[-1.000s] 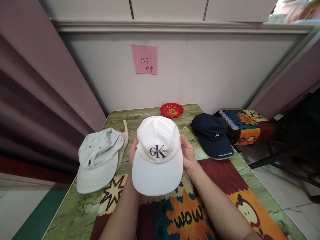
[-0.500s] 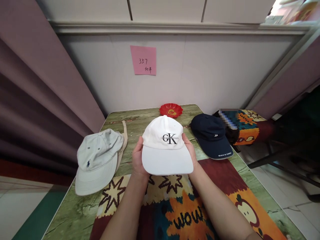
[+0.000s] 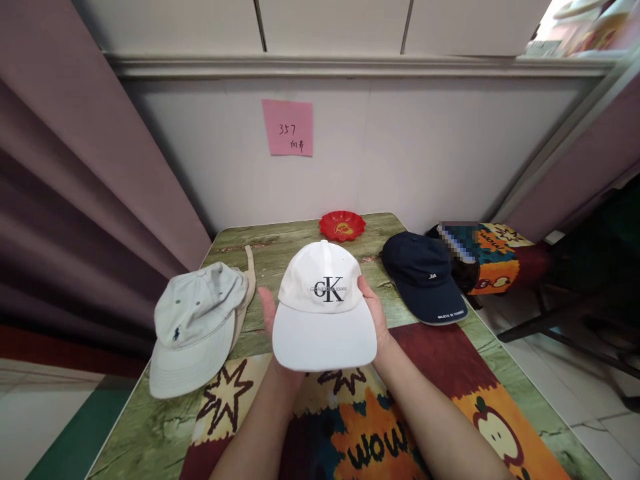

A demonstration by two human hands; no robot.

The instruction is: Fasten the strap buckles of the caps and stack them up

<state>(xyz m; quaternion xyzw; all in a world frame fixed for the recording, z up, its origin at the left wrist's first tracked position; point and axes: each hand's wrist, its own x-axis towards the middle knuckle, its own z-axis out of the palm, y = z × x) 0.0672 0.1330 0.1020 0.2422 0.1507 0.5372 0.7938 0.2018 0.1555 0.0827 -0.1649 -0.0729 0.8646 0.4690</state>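
A white baseball cap [image 3: 320,287] with dark "CK"-style lettering is held up over the table, its brim toward me. My right hand [image 3: 376,313] grips its right side, with the thumb against the crown. On the other side my left hand [image 3: 269,317] supports the cap from beneath, its thumb sticking up off the crown. The left fingers are hidden under the brim. To the left lies a pale grey cap [image 3: 197,320] with a small dark emblem and a loose strap. A navy cap [image 3: 420,273] with white lettering rests to the right.
A red scalloped dish [image 3: 343,225] stands at the table's back edge. Under my arms spreads a patterned cloth [image 3: 440,360] on the green wood-look table [image 3: 133,427]. A pink note [image 3: 289,128] is stuck to the wall behind. A stool with matching cloth [image 3: 500,257] stands at right.
The white cap has moved slightly left and toward me. My left thumb has come away from the crown, and that hand has shifted under the cap. The other caps stay put.
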